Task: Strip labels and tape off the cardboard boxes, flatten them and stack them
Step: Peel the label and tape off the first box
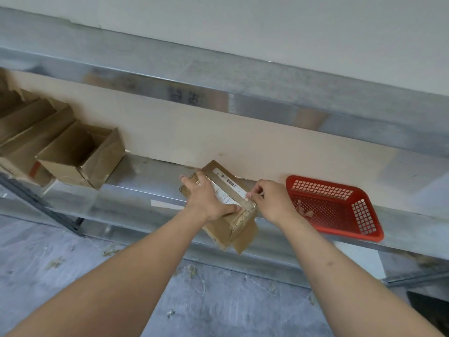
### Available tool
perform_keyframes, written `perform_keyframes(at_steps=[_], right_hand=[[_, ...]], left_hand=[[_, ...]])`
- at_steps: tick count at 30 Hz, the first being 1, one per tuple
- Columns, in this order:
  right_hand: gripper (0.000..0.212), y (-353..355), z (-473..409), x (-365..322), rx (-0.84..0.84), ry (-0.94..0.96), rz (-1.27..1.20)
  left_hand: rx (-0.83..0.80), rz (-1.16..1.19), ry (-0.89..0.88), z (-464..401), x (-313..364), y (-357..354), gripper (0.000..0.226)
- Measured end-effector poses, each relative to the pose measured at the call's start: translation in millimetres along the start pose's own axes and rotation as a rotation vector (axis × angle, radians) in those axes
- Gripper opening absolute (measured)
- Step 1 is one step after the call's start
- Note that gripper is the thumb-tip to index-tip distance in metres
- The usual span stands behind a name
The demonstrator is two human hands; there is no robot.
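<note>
Fingers (pixel 251 192) of right hand (pixel 269 200) pinching tape on one small box (pixel 226 224), left hand (pixel 206 198) spread flat atop; one red basket (pixel 340 215) beside.

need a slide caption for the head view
Left hand steadies a small box on the shelf edge while the right hand pinches its tape.
</note>
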State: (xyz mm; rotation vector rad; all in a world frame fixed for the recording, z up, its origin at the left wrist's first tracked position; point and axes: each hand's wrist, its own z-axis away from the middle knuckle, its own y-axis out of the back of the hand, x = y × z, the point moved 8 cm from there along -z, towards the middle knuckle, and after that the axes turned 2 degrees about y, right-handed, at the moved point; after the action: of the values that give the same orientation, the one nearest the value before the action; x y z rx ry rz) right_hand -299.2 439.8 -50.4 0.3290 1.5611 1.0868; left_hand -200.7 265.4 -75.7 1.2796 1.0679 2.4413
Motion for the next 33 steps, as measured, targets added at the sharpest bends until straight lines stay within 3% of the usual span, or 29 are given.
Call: perform_keyframes(at_steps=[3, 5, 9, 11, 13, 16, 19, 22, 24, 28, 33], right_hand=[[0.021, 1, 14, 3, 0.039, -0.062, 0.036], [0.021, 2, 24, 2, 0.038, -0.086, 0.051], [0.021, -10, 43, -2, -0.031, -0.14, -0.079], [0.022, -20, 53, -6, -0.054, -0.189, -0.209], [0.022, -25, 58, -11, -0.03, -0.229, -0.27], [0.022, -31, 56, -19, 0.03, -0.278, -0.316], [0.026, -40, 48, -36, 0.014, -0.239, -0.238], [0.024, -57, 41, -54, -0.081, -0.238, -0.313], [0.022, -63, 36, -60, -0.084, -0.26, -0.365], [0.029, -68, 19, -61, -0.064, -0.322, -0.525], [0.032, -75, -4, -67, -0.054, -0.392, -0.678]], left_hand=[[0.03, 0.095, -0.03, 3, -3, 2, 0.169], [0.065, 0.129, -0.076, 5, -1, 4, 0.16], [0.0, 0.16, -0.223, 7, 9, 4, 0.09], [-0.078, 0.12, -0.299, 7, 13, 2, 0.077], [-0.134, 0.039, -0.338, 5, 14, 0, 0.08], [-0.181, -0.028, -0.225, -6, 2, 6, 0.084], [-0.29, 0.081, -0.203, -10, -4, 13, 0.089], [-0.381, 0.275, -0.158, -10, -11, 24, 0.067], [-0.382, 0.331, -0.163, -13, -14, 31, 0.059], [-0.311, 0.382, -0.218, -28, -20, 48, 0.076], [-0.275, 0.325, -0.276, -43, -23, 48, 0.058]])
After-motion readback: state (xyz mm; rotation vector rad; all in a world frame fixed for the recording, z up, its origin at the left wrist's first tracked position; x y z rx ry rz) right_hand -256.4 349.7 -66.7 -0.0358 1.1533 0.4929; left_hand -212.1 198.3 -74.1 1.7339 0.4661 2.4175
